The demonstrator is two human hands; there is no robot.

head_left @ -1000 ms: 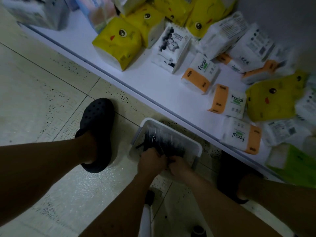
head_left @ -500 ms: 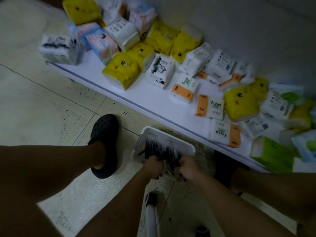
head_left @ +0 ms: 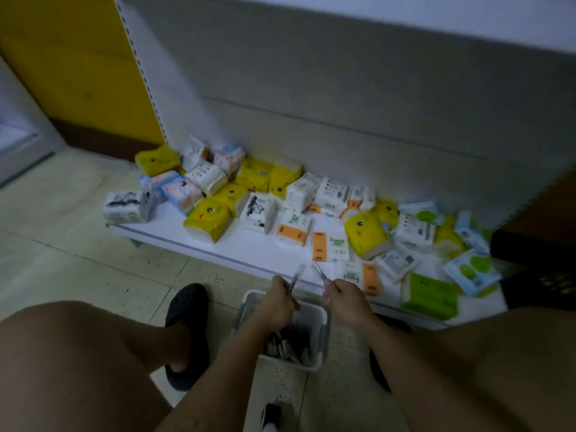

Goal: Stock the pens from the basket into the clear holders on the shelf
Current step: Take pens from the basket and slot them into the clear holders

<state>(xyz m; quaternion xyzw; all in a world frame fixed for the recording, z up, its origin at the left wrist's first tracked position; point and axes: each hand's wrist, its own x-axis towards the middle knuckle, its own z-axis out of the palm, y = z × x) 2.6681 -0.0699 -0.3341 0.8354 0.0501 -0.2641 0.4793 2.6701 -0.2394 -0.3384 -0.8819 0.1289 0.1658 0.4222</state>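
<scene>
**One pen in each hand, holders out of sight**

The left hand (head_left: 276, 304) is curled around the left-hand pen (head_left: 296, 273), and the right hand (head_left: 347, 302) pinches the right-hand pen (head_left: 320, 272). Both pens point up and away from the person, above the far end of the white basket (head_left: 322, 325). The basket stands on the tiled floor between the person's feet, just in front of the bottom shelf (head_left: 249, 249). A heap of loose pens (head_left: 288, 341) lies in its near end. The clear holders are not in view. The low shelf carries only tissue packs (head_left: 207, 219), so the holders are probably higher up, beyond the top edge.

The step in hand looks like carrying this pair up to a holder. To do it well:

- Grip each pen near mid-barrel, because slim, smooth barrels slip and swing when held by one end.
- Turn both pens the same way up before reaching; blur hides which end is capped.
- Find the holder's mouth by eye first.
- Lower one pen in at a time, since a light clear holder may tip if it is nudged.
</scene>
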